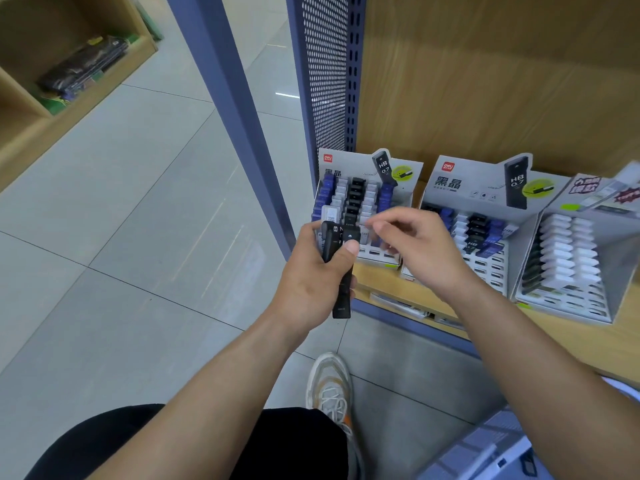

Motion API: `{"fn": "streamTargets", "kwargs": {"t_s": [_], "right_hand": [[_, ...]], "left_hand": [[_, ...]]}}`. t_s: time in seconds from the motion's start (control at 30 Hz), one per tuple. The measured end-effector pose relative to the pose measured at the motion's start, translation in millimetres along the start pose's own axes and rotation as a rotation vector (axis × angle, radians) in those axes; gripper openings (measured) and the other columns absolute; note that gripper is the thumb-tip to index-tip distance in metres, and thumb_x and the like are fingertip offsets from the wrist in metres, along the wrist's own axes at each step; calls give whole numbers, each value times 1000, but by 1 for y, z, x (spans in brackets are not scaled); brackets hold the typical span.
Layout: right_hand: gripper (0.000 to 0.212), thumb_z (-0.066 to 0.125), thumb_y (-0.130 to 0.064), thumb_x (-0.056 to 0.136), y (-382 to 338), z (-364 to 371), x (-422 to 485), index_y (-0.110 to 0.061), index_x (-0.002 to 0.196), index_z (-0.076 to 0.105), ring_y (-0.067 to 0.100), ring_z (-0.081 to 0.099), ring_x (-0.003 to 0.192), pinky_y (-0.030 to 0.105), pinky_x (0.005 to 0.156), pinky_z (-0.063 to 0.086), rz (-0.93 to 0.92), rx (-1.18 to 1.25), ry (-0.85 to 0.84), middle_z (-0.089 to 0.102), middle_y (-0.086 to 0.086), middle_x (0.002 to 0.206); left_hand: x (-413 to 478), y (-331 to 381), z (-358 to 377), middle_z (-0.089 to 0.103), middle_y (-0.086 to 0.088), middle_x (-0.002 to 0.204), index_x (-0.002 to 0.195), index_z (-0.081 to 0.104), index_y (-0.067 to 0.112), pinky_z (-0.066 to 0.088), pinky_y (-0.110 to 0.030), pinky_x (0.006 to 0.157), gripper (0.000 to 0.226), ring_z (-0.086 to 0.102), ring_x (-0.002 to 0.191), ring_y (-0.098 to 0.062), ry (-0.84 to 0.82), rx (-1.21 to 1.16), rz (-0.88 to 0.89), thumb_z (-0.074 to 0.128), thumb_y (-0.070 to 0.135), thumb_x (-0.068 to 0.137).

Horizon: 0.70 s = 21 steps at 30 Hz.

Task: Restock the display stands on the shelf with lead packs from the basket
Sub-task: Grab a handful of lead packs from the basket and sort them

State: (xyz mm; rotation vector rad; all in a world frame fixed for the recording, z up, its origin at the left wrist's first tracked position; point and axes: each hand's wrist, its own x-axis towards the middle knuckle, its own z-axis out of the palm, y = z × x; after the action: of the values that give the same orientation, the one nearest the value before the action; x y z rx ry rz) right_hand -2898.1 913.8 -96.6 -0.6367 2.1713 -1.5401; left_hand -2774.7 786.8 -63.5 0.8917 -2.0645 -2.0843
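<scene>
We had our left hand (311, 271) wrapped round a few black lead packs (341, 301), ends poking out above and below the fist, right hand (415, 247) hovering beside them at the leftmost display stand (346, 164), too blurry to tell if pinching anything.
</scene>
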Motion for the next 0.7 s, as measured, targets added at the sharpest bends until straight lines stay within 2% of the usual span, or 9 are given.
{"fn": "streamTargets", "kwargs": {"t_s": [0.1,0.3,0.4,0.53,0.6,0.7], "right_hand": [[14,62,-20,97,-13,-10,-25,-17,92,74,14,62,69,22,65,51,53,156,-131,70,1,77],[11,65,-11,94,-20,-30,-35,-8,86,72,14,59,64,27,65,52,185,340,-168,65,6,70],[11,64,-9,94,-22,-40,-39,-7,86,72,15,59,64,27,65,52,178,340,-150,64,6,70],[11,66,-12,93,-22,-49,-44,-4,87,70,18,51,67,26,61,44,157,258,-108,59,11,76],[12,67,-15,93,-23,-54,-45,-6,87,71,11,51,67,22,60,42,122,200,-72,61,5,78],[13,69,-23,92,-20,-60,-46,-13,84,73,6,56,76,21,69,44,79,158,-19,65,4,86]], "left_hand": [[-2,1,8,62,3,82,121,48,26,53,-26,57,23,62,64,-14,-73,22,36,60,27,101],[-9,13,28,64,-10,87,123,46,20,53,-24,56,28,61,66,-19,-172,39,62,60,28,101],[-10,17,37,62,-9,87,125,47,14,52,-22,54,28,60,66,-17,-196,30,67,59,24,101],[-9,20,46,59,-3,81,114,51,13,52,-23,54,17,59,64,-16,-236,12,67,59,22,102],[-9,22,51,60,1,77,111,52,14,51,-23,55,14,60,64,-14,-241,26,83,59,23,102],[-10,27,58,61,-1,71,108,54,13,49,-20,52,12,59,58,-8,-248,34,101,57,23,103]]}}
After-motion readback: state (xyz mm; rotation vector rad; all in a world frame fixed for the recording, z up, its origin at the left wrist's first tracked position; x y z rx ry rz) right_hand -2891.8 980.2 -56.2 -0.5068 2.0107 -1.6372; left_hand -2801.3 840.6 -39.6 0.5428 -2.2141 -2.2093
